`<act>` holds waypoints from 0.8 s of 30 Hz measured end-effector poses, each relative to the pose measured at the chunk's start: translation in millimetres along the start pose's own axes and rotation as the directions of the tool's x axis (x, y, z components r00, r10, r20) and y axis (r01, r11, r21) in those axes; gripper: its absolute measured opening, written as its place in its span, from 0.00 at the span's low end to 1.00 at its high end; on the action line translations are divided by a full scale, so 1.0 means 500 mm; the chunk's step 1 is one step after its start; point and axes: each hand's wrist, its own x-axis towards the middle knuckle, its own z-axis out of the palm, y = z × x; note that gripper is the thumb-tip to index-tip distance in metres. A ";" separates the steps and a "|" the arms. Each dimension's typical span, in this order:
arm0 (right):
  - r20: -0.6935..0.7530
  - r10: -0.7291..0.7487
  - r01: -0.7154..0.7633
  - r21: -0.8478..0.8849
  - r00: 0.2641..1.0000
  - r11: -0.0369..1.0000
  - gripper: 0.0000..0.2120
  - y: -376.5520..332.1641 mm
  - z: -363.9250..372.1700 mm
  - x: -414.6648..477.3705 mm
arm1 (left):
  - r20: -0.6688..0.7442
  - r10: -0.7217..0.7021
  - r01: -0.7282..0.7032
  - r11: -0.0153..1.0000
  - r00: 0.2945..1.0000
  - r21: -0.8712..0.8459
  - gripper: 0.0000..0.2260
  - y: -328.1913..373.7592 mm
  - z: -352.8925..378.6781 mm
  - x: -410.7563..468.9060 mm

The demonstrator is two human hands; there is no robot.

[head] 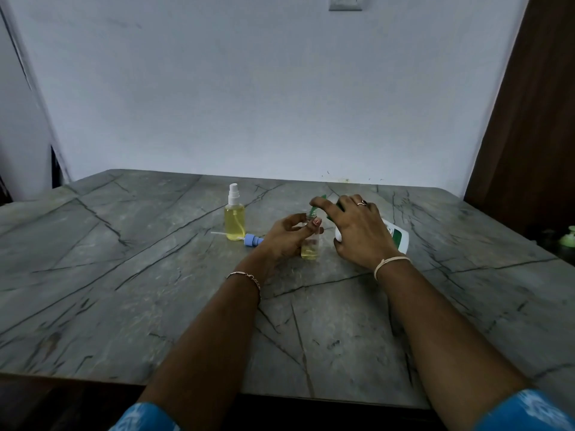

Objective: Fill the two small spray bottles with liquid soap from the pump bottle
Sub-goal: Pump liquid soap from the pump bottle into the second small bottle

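A small spray bottle (235,220) full of yellow liquid stands capped with a white sprayer at centre. A second small clear bottle (310,248), uncapped and with a little yellow liquid at its bottom, stands to its right; my left hand (287,236) grips it near the neck. My right hand (357,231) holds the white pump bottle (396,236), tilted, with my forefinger on the green pump head (315,208), whose nozzle sits over the open neck. A blue sprayer cap (252,240) with its white dip tube lies on the table between the two small bottles.
The grey marbled table (155,290) runs to a white wall at the back. A brown door or panel (529,135) stands at the right, with a small green object (569,239) at the right edge. A switch plate (345,3) is on the wall.
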 end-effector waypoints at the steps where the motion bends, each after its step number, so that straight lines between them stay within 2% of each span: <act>1: 0.004 -0.004 0.004 -0.005 1.000 1.000 0.39 0.001 0.001 -0.002 | 0.000 -0.003 0.003 1.000 1.000 -0.008 0.17 0.000 0.000 0.000; 4: 0.004 -0.008 0.008 -0.003 1.000 1.000 0.40 0.004 0.002 -0.004 | 0.000 -0.006 0.006 1.000 1.000 -0.017 0.17 -0.001 -0.001 0.001; 9: -0.006 0.011 -0.011 0.030 1.000 0.999 0.35 -0.001 -0.002 0.002 | 0.013 -0.010 0.010 1.000 1.000 0.000 0.18 -0.002 -0.002 0.004; 12: -0.010 0.019 -0.018 0.048 1.000 0.999 0.35 -0.001 -0.001 0.002 | 0.020 -0.012 0.013 1.000 1.000 -0.012 0.14 -0.003 -0.002 0.004; 20: -0.026 -0.037 0.036 -0.028 0.999 0.999 0.45 0.005 0.004 -0.009 | 0.025 -0.004 0.005 1.000 1.000 -0.025 0.09 -0.005 -0.002 0.001; 24: -0.024 -0.015 0.015 -0.001 1.000 1.000 0.38 0.006 0.003 -0.005 | 0.027 0.003 -0.003 1.000 1.000 -0.018 0.10 -0.003 -0.002 -0.001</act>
